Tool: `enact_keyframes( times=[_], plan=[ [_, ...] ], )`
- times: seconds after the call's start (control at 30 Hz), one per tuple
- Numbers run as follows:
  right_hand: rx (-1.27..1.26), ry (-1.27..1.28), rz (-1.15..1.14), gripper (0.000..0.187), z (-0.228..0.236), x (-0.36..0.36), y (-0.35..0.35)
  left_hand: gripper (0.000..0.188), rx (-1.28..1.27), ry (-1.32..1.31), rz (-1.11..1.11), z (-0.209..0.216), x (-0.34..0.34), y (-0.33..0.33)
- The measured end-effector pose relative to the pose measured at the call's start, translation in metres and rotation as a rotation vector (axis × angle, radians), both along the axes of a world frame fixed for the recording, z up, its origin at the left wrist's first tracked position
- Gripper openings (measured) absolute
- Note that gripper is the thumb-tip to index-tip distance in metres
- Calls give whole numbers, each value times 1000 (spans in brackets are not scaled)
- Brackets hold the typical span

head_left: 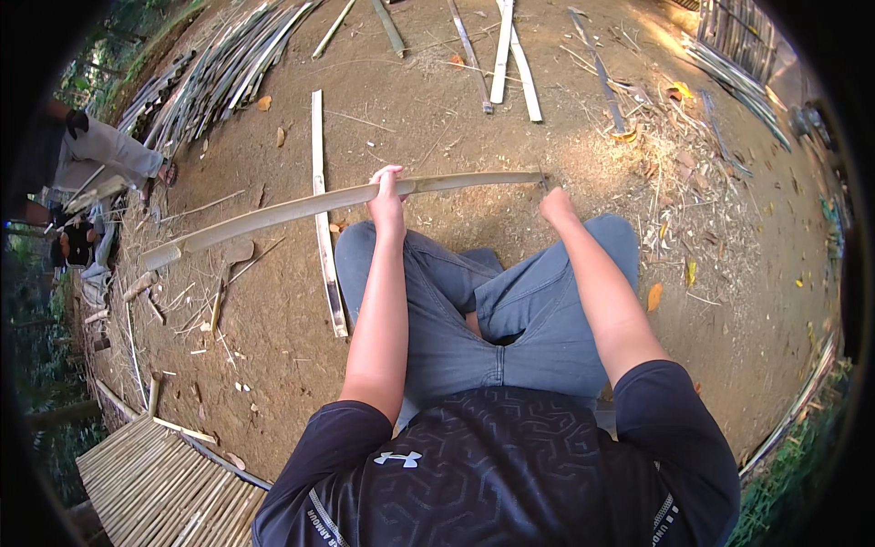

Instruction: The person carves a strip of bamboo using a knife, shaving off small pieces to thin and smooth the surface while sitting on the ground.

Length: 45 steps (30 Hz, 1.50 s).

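A long split bamboo strip (292,210) lies crosswise in front of my bent knees, its wider end out to the left. My left hand (387,196) is closed around it near the middle, thumb and fingers wrapped over the edge. At the strip's narrow right end, my right hand (557,208) makes a fist around what looks like a small knife (544,180). Only a short dark part of it shows, touching or very close to the strip's tip; the handle is hidden in my fingers.
Another bamboo strip (318,164) lies on the dirt beyond my left knee. A hatchet-like tool (235,260) rests farther left. Bamboo strips are piled (241,64) at the far left; a long blade (599,73) lies far right near shavings (679,146). Another person's leg (114,150) shows at left.
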State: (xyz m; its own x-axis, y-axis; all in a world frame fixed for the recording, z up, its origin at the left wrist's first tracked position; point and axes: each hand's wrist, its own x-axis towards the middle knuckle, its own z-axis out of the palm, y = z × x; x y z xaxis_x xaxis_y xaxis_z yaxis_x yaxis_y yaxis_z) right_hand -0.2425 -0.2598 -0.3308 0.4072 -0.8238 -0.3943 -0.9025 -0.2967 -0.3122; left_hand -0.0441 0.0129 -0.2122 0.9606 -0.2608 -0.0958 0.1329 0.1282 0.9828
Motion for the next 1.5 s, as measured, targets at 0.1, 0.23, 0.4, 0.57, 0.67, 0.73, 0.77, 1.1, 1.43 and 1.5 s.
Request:
enact_keyframes(
  times=[0.1,0.23,0.4,0.57,0.67,0.73,0.77,1.1,1.43,1.5],
  plan=[
    [15,-5,-1,34,3,4,2,21,3,33,11,-8,8,11],
    [35,-122,150,35,58,13,58,26,53,32,5,-12,9,23],
    [-70,-120,205,34,48,6,47,30,40,67,-12,-6,6,10],
    [-110,-78,221,29,47,12,45,30,92,86,-5,-8,6,17],
    [-124,-75,174,28,38,18,31,28,107,92,-2,-7,6,12],
    [-113,-23,138,27,21,5,12,27,83,104,-6,-8,-3,9],
    [-103,-30,170,25,27,14,21,26,73,95,8,-6,4,12],
    [-202,-47,317,22,32,33,38,23,140,92,138,-12,8,18],
    [-222,-4,222,20,23,25,26,19,112,88,135,-6,10,6],
    [-181,97,153,21,4,17,1,19,117,71,103,-9,7,3]
  ],
)
